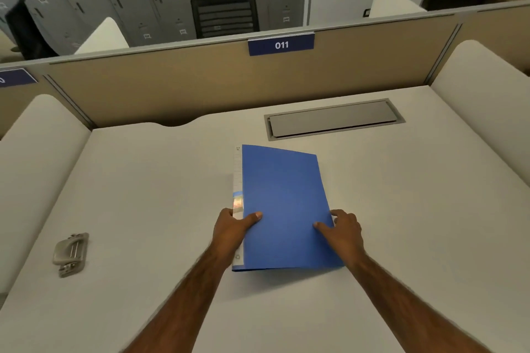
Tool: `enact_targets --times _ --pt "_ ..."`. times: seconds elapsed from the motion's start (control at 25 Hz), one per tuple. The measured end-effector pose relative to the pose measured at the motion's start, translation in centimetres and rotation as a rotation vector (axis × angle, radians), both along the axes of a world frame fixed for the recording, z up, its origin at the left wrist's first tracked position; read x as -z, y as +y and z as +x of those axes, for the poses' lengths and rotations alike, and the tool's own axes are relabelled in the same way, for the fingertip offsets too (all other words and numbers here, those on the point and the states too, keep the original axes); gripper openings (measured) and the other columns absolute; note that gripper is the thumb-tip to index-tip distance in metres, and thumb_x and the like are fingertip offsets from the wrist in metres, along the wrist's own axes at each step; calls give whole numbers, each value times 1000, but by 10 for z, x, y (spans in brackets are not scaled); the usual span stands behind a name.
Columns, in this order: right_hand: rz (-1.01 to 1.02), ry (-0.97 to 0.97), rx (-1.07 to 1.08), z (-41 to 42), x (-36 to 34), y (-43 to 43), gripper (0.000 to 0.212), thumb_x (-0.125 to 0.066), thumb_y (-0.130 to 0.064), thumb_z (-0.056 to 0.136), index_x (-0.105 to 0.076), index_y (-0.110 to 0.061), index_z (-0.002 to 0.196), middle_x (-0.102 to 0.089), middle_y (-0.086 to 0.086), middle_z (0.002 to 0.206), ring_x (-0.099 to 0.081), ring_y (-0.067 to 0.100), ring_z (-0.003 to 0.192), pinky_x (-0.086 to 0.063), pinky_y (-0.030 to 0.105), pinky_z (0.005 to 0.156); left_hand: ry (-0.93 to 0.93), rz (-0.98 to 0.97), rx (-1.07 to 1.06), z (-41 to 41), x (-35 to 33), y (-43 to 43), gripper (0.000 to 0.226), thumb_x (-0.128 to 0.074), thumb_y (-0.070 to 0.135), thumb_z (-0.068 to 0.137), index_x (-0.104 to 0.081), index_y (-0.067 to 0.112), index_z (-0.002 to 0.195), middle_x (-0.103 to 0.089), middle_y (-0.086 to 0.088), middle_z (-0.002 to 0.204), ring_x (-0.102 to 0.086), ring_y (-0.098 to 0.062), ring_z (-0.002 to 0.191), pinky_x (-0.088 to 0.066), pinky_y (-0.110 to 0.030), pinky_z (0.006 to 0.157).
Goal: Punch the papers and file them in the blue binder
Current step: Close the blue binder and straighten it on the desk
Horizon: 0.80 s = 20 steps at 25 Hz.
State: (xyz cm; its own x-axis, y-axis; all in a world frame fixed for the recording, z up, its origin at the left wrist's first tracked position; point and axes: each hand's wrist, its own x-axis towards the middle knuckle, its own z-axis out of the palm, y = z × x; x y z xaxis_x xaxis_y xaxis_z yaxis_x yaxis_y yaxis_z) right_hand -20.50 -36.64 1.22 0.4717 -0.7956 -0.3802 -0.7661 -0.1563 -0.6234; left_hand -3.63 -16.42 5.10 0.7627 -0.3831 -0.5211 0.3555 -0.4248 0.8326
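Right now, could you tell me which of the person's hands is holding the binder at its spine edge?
The left hand grips the blue binder at its white-labelled spine edge, thumb on the cover. The right hand is at the opposite, open edge.

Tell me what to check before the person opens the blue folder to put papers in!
1. Flat blue plastic binder lies shut on the pale grey desk: ok.
2. Left hand grips the binder's white spine edge, thumb on the cover: ok.
3. Right hand rests at the cover's free edge, ready to lift it: ok.
4. Grey metal hole punch sits within view, far to the left of the binder: ok.
5. Papers to punch: none visible on the desk: not ok.
6. Whether papers are already inside the binder: cannot tell.
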Motion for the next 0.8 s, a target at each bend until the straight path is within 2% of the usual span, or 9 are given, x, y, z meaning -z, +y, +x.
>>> enact_targets --times 0.08,0.16,0.24,0.4,0.52,0.64,0.72,0.8 --pt "130 -151 77 6 -7 9 64 -74 -44 80 -52 -17 133 -61 8 122 -61 25 108 -50 36 82 3 -24 -12 10 -8 12 65 -88 45 61 -62 12 111 -77 -6 100 -77 -26 79 -62 -52 77" --pt "250 -288 126 19 -19 22 48 -73 -33 84 -55 -17 126 -66 5 113 -64 20 96 -47 29 69 1 -43 -29 27 -13 29 61 -89 42 66 -62 13 113 -77 -6 101 -77 -27 80 -61 -52 78" --pt "268 -361 123 37 -29 33 36 -68 -23 88 -58 -17 122 -68 5 103 -65 18 88 -45 28 63 -36 -34 -31 47 -18 47 58 -87 43 68 -63 14 111 -77 -5 100 -77 -26 79 -62 -51 78" --pt "246 -429 97 94 -39 54 30 -63 -11 87 -65 -17 117 -70 6 94 -67 20 83 -47 28 64 -196 50 20 96 -18 74 50 -81 52 73 -69 20 109 -78 1 100 -76 -19 79 -62 -45 79" --pt "235 -432 81 144 -38 60 28 -60 -8 87 -67 -14 113 -71 3 97 -69 20 84 -46 25 62 -303 112 17 139 -12 78 62 -78 59 72 -63 22 119 -72 3 114 -73 -16 91 -61 -35 78" --pt "183 -414 66 192 -35 55 27 -60 -8 86 -68 -11 112 -71 4 103 -68 21 87 -46 23 62 -396 123 -6 177 -12 69 63 -78 49 78 -56 17 128 -65 1 124 -65 -17 100 -50 -25 72" --pt "143 -379 57 223 -32 47 28 -59 -8 85 -68 -10 111 -70 4 106 -65 20 87 -45 23 62 -426 129 -2 204 -9 58 64 -77 44 81 -52 14 132 -62 -2 129 -60 -15 101 -46 -24 76" --pt "121 -344 40 250 -27 36 28 -59 -8 85 -68 -9 112 -70 4 110 -65 21 90 -47 25 69 -445 114 12 230 -3 48 69 -76 42 83 -45 15 139 -60 -3 133 -58 -15 103 -47 -28 82"
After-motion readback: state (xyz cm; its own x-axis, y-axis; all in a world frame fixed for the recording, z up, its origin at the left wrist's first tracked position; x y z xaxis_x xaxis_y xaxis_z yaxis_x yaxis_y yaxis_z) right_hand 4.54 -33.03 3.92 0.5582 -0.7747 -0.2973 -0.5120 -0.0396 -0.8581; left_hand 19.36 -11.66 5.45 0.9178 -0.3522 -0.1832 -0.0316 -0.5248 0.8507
